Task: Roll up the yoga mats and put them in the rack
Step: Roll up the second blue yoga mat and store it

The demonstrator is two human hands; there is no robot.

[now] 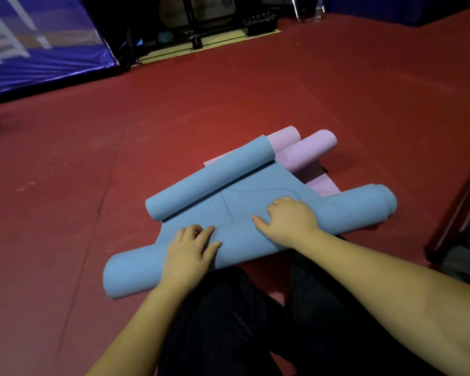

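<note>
A blue yoga mat (236, 202) lies on the red floor, curled into a roll at its far end and another roll at its near end, with a flat stretch between. My left hand (189, 253) rests on the near roll, fingers spread over it. My right hand (291, 219) presses on the same roll further right, fingers bent over its top. A pink yoga mat (307, 150) lies beneath and behind the blue one, with its far ends curled up too.
A dark metal rack (196, 28) stands at the far wall on a pale mat. A blue banner (38, 50) leans at far left. A dark frame (456, 213) stands at the right edge. My dark-trousered legs fill the bottom. Red floor (65, 172) spreads all around.
</note>
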